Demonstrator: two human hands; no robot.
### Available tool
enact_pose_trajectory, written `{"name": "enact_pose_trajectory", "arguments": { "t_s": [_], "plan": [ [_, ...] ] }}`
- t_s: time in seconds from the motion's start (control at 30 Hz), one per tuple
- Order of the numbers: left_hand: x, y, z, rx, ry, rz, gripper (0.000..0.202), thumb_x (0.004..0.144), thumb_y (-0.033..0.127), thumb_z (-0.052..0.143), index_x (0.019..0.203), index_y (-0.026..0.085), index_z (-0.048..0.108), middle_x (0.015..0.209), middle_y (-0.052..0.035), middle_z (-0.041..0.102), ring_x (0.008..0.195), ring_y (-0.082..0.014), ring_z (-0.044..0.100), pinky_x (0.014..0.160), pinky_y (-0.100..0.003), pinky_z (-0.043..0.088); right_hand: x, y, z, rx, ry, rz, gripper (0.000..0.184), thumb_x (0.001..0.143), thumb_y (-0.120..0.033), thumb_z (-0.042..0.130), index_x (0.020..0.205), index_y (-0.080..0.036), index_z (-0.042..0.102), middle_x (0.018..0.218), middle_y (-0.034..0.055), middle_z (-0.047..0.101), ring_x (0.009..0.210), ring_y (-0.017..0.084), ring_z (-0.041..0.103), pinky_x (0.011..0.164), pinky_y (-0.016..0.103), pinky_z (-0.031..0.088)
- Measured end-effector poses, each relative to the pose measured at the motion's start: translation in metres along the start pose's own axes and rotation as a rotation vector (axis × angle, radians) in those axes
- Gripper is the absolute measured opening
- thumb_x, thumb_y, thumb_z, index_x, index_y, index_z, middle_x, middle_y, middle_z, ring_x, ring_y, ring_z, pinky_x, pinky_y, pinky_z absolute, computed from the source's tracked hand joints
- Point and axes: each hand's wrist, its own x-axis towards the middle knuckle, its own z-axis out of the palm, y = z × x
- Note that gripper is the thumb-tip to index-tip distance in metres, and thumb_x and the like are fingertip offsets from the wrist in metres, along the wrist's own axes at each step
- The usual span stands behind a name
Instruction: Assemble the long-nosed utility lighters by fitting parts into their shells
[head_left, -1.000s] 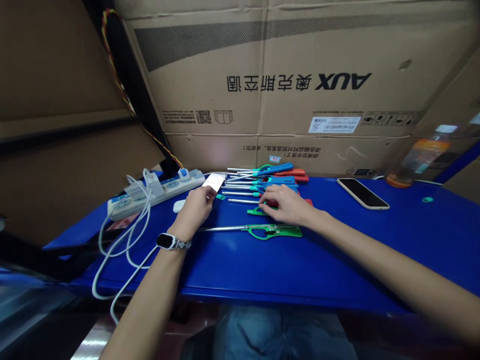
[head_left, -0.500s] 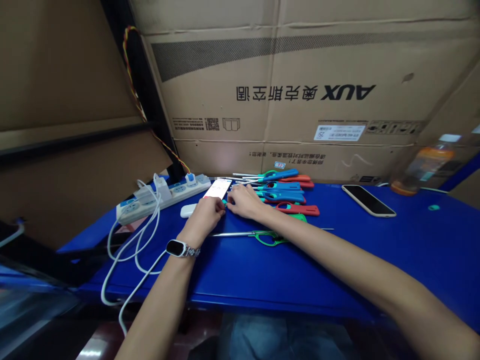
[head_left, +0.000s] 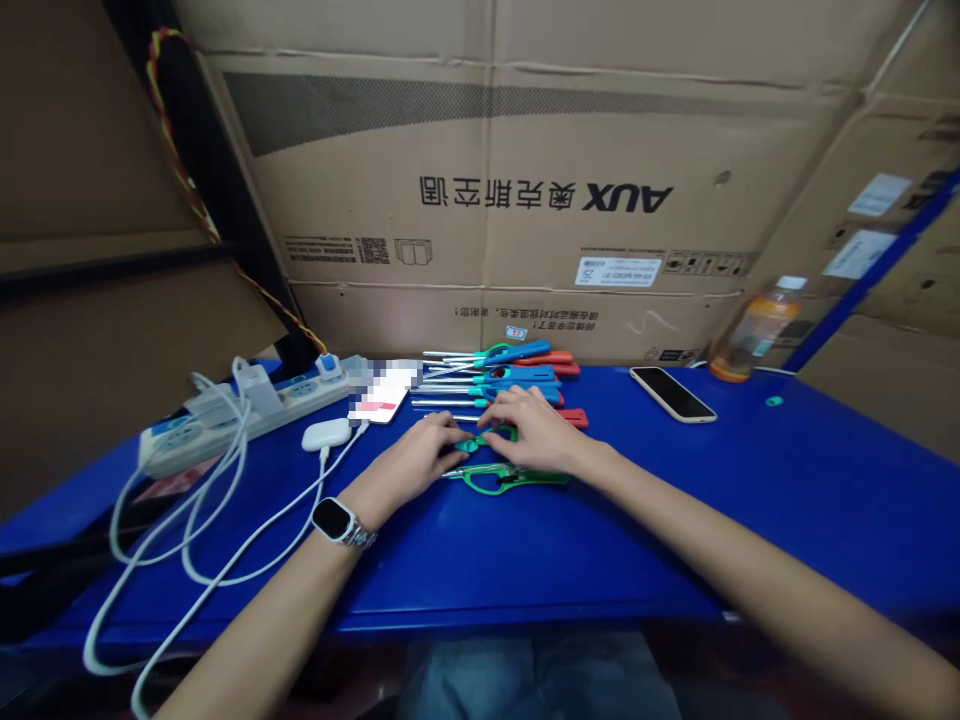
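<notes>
My left hand (head_left: 416,462) and my right hand (head_left: 534,430) meet over the blue table (head_left: 675,520), fingers curled. The right hand pinches the ring handle of a green long-nosed lighter (head_left: 501,436). The left hand's fingertips close on a small teal piece (head_left: 469,445) at that lighter's near end. A second green lighter (head_left: 504,480) lies flat just in front of both hands. Behind them is a row of several blue, red and teal lighters (head_left: 517,375) with metal nozzles pointing left. A watch (head_left: 334,520) is on my left wrist.
A power strip (head_left: 247,410) with white cables (head_left: 187,540) lies at the left, beside a white earbud case (head_left: 326,434) and a lit phone (head_left: 382,392). A dark phone (head_left: 671,393), an orange bottle (head_left: 750,335) and a teal cap (head_left: 775,401) sit right. Cardboard boxes (head_left: 487,200) wall the back.
Both hands have drawn back from the lit phone's edge toward me, bringing a green lighter with them. The view has swung a little to the right.
</notes>
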Motion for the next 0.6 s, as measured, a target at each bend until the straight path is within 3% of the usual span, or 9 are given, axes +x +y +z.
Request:
{"name": "enact_pose_trajectory", "arguments": {
  "t_s": [0.1, 0.2, 0.37, 0.6],
  "plan": [
    [0.001, 0.005, 0.002, 0.051, 0.004, 0.029, 0.036, 0.095, 0.036, 0.05, 0.122, 0.019, 0.066, 0.101, -0.0091, 0.057, 0.095, -0.0254, 0.058, 0.086, -0.037, 0.049, -0.018, 0.022, -0.016, -0.068, 0.092, 0.162, 0.016, 0.088, -0.018, 0.055, 0.09, -0.02, 0.071, 0.09, 0.0052, 0.068, 0.09, 0.021, 0.057, 0.079, 0.034, 0.035],
    [0.001, 0.007, 0.001, 0.058, 0.001, 0.041, 0.042, 0.095, 0.041, 0.051, 0.128, 0.017, 0.061, 0.103, -0.009, 0.056, 0.097, -0.0256, 0.057, 0.089, -0.038, 0.048, -0.031, 0.043, -0.029, -0.179, 0.044, 0.306, 0.018, 0.085, -0.016, 0.055, 0.084, -0.019, 0.073, 0.088, 0.007, 0.07, 0.091, 0.024, 0.06, 0.075, 0.034, 0.036],
    [0.011, 0.006, -0.002, 0.032, 0.054, 0.072, 0.034, 0.099, 0.039, 0.044, 0.12, 0.02, 0.063, 0.104, -0.0082, 0.056, 0.099, -0.0229, 0.056, 0.09, -0.036, 0.047, -0.034, 0.057, -0.034, -0.235, -0.043, 0.349, 0.022, 0.089, -0.024, 0.056, 0.1, -0.02, 0.074, 0.1, 0.0094, 0.072, 0.1, 0.026, 0.061, 0.078, 0.034, 0.037],
    [0.047, 0.016, -0.005, 0.027, -0.008, 0.075, 0.026, 0.096, 0.031, 0.048, 0.104, 0.018, 0.069, 0.096, -0.0075, 0.061, 0.087, -0.021, 0.059, 0.078, -0.033, 0.045, -0.016, 0.069, -0.029, -0.189, -0.061, 0.38, 0.016, 0.086, -0.023, 0.06, 0.091, -0.021, 0.075, 0.081, 0.0043, 0.074, 0.077, 0.02, 0.065, 0.071, 0.03, 0.039]
  ]
}}
